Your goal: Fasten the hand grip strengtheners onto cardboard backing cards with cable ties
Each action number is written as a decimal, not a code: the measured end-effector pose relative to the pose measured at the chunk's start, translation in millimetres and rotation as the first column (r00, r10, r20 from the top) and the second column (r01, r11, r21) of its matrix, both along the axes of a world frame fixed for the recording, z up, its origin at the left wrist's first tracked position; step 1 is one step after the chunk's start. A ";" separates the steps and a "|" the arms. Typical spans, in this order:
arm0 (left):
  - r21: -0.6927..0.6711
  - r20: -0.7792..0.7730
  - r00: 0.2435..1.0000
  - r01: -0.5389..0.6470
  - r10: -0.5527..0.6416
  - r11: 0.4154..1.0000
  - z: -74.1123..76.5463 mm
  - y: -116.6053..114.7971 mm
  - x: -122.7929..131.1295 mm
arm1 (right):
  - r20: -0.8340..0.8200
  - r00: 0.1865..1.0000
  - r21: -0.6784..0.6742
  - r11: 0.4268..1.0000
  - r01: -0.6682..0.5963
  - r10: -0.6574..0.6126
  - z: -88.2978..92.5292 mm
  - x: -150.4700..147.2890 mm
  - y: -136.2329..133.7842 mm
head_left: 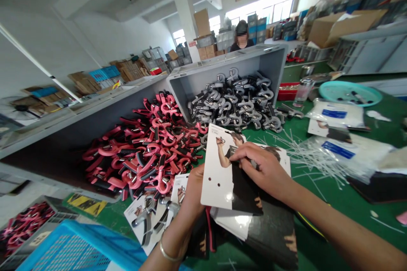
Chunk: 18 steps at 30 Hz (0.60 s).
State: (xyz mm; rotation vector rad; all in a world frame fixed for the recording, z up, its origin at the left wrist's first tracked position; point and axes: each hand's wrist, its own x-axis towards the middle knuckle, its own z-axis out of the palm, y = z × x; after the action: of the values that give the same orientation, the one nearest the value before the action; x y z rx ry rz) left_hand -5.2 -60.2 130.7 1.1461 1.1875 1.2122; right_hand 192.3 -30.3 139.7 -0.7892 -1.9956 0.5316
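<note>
My left hand [194,188] grips the left edge of a printed backing card [216,173], its fingertips hidden behind the card. Over the card's face, my right hand [262,167] has its fingers bent together, with the tips against the printed picture; whether anything small is pinched there I cannot tell. Below the held card lies a stack of similar cards [270,233]. A red handle [210,230] pokes out beside that stack. Near my left wrist, grey hand grippers [146,222] rest on more cards.
Tipped grey bins spill red hand grippers [152,148] and grey hand grippers [235,103] onto the green table. White zip ties [313,156] lie scattered at right by plastic bags [337,113] and a turquoise tray [349,93]. A blue basket [79,245] stands lower left. Another person [242,40] is behind the bins.
</note>
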 end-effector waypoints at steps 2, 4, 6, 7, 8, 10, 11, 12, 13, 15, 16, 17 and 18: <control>0.019 0.075 0.997 -0.017 0.015 1.000 0.7 -0.3 1.2 | -0.018 1.000 0.004 1.000 -0.004 0.004 1.1 0.4 -0.8; 0.082 0.053 0.999 0.008 -0.013 0.997 3.0 1.2 2.6 | -0.037 0.999 0.012 1.000 -0.002 0.002 2.7 0.8 -1.7; 0.159 -0.036 0.998 0.066 -0.061 0.985 7.0 3.5 4.6 | -0.067 0.997 0.013 0.999 0.030 -0.029 4.2 1.5 -2.8; 0.200 -0.093 0.992 0.097 -0.080 0.975 9.6 4.8 5.8 | -0.087 0.995 0.005 0.998 0.055 -0.055 4.7 2.0 -3.3; 0.241 -0.148 0.985 0.124 -0.090 0.962 12.3 6.1 7.3 | -0.104 0.991 -0.009 0.997 0.083 -0.083 5.1 2.6 -3.8; 0.317 -0.251 0.964 0.171 -0.092 0.933 18.1 9.1 10.7 | -0.132 0.981 -0.047 0.990 0.135 -0.140 5.5 3.8 -5.0; 0.348 -0.295 0.952 0.188 -0.083 0.918 20.7 10.7 12.6 | -0.140 0.976 -0.066 0.986 0.156 -0.164 5.4 4.5 -5.6; 0.377 -0.331 0.941 0.200 -0.071 0.904 23.1 12.3 14.4 | -0.146 0.972 -0.085 0.981 0.174 -0.184 5.2 5.2 -6.2; 0.404 -0.358 0.932 0.212 -0.059 0.890 25.1 14.0 16.1 | -0.153 0.968 -0.103 0.977 0.185 -0.199 4.9 5.9 -6.9; 0.445 -0.401 0.914 0.247 -0.055 0.861 27.7 17.1 18.8 | -0.177 0.962 -0.142 0.973 0.184 -0.208 4.1 7.4 -8.1; 0.458 -0.418 0.906 0.272 -0.065 0.846 28.4 18.6 19.7 | -0.194 0.959 -0.162 0.971 0.177 -0.208 3.8 8.2 -8.7; 0.465 -0.432 0.898 0.301 -0.083 0.832 28.7 20.1 20.2 | -0.210 0.955 -0.179 0.969 0.171 -0.208 3.5 8.8 -9.1; 0.468 -0.443 0.890 0.330 -0.106 0.820 28.7 21.4 20.5 | -0.219 0.952 -0.188 0.967 0.171 -0.212 3.3 9.4 -9.4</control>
State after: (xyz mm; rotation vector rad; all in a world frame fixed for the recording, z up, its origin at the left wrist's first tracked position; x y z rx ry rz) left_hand 15.2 -38.8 159.4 1.9792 0.9804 1.1887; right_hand 201.7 -39.7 143.0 -0.9644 -1.6486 0.6528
